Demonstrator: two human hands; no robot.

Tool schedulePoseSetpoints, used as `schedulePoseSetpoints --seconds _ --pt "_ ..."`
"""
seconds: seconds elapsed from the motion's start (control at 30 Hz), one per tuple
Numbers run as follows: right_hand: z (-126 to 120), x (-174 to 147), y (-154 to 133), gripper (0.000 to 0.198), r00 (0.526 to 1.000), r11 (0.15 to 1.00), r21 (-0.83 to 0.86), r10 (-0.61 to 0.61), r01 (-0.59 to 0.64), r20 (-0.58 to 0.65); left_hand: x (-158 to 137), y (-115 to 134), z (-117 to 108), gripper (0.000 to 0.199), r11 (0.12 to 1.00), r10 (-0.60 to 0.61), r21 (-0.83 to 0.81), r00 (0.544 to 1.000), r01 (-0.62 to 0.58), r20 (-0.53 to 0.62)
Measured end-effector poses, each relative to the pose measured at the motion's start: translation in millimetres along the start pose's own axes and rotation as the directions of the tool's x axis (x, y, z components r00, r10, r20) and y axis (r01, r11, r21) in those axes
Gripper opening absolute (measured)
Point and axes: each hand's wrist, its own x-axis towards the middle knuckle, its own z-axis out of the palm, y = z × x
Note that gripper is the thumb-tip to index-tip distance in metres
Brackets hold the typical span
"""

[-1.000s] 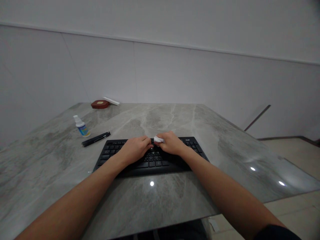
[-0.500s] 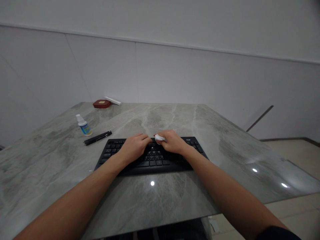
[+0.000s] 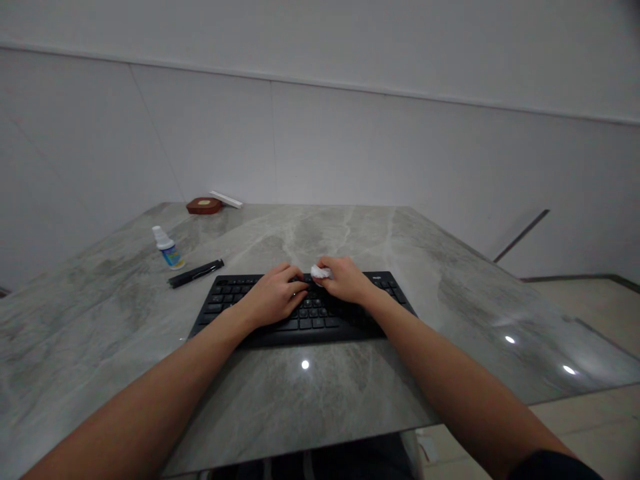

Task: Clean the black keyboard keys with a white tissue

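Note:
A black keyboard [image 3: 310, 324] lies on the grey marbled tabletop in front of me. My left hand [image 3: 277, 295] rests over its left-centre keys, fingers bent and somewhat apart, their tips near the top row; nothing shows in them. My right hand [image 3: 345, 280] is closed round a crumpled white tissue [image 3: 321, 272], held at the keyboard's upper edge just right of my left fingertips. Part of the keys is hidden under both hands and the right forearm.
Left of the keyboard lie a black pen-like stick [image 3: 196, 273] and a small white spray bottle [image 3: 169, 248] with a blue label. Farther back, a reddish-brown case [image 3: 204, 205] and a flat white object [image 3: 227, 199] sit by the wall.
My left fingers have spread apart and shifted slightly right over the keys. My right hand stays nearly in place with the tissue, its fingers a little raised.

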Motion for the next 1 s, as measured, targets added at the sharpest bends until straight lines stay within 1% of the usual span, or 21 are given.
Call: schedulePoseSetpoints --seconds 0.17,0.3,0.43,0.57,0.73,0.87,1.0 --pt "1.7 -0.3 -2.0 0.009 1.0 1.0 0.023 0.001 -0.001 -0.011 -0.2 -0.4 0.4 0.024 1.0 0.011 -0.001 1.0 -0.011 0.004" --pt "4.4 -0.9 -6.6 0.011 0.999 0.999 0.047 -0.01 0.011 -0.035 0.8 0.2 -1.2 0.024 0.999 0.045 -0.007 0.999 -0.045 0.018" --pt "3.7 -1.0 -9.1 0.009 0.999 0.998 0.044 -0.045 0.044 0.016 1.9 1.9 -2.9 0.025 0.997 0.077 -0.003 0.997 -0.077 0.027" --pt "3.1 -0.6 -7.7 0.011 1.0 1.0 0.019 -0.011 0.011 -0.026 1.9 2.4 -2.6 0.025 0.996 0.088 -0.019 0.996 -0.088 0.009" --pt "2.4 -1.1 -7.0 0.011 0.998 0.998 0.044 -0.051 0.049 0.047 1.9 1.4 -1.8 0.026 0.995 0.099 -0.021 0.995 -0.099 0.014" --pt "3.4 -0.9 -8.2 0.012 1.0 1.0 -0.004 -0.002 0.002 -0.01 2.2 0.8 -0.3 0.025 0.994 0.108 -0.022 0.994 -0.108 -0.002" --pt "5.6 -0.1 -9.4 0.01 0.999 1.0 0.021 -0.024 0.023 0.036 1.7 -0.7 2.1 0.024 0.992 0.127 -0.021 0.992 -0.127 -0.019"
